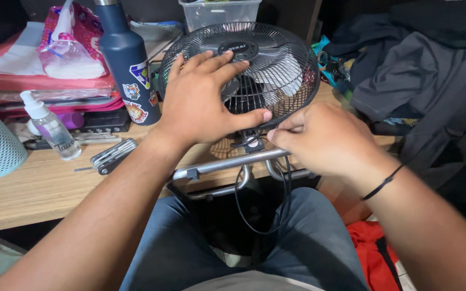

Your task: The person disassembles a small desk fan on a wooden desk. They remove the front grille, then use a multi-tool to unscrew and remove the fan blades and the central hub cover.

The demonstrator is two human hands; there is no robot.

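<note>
Your left hand [200, 99] lies flat with fingers spread on the front grille of the small black fan [276, 64], which stands tilted back at the bench [39, 194] edge, at 12 o'clock from your lap. That grip is wide open, palm pressing the wires, thumb reaching toward 3 o'clock along the grille's lower rim. Your right hand [324, 140] sits at 4 o'clock from the left, fingers curled nearly closed and pinching at the bottom of the grille rim; what sits between the fingertips is too small to tell. A black cord [244, 213] loops down from the fan's metal stand [227, 164]. At 9 o'clock of the fan stands a dark blue bottle [128, 59], with a folding multi-tool [113, 156] just below it.
</note>
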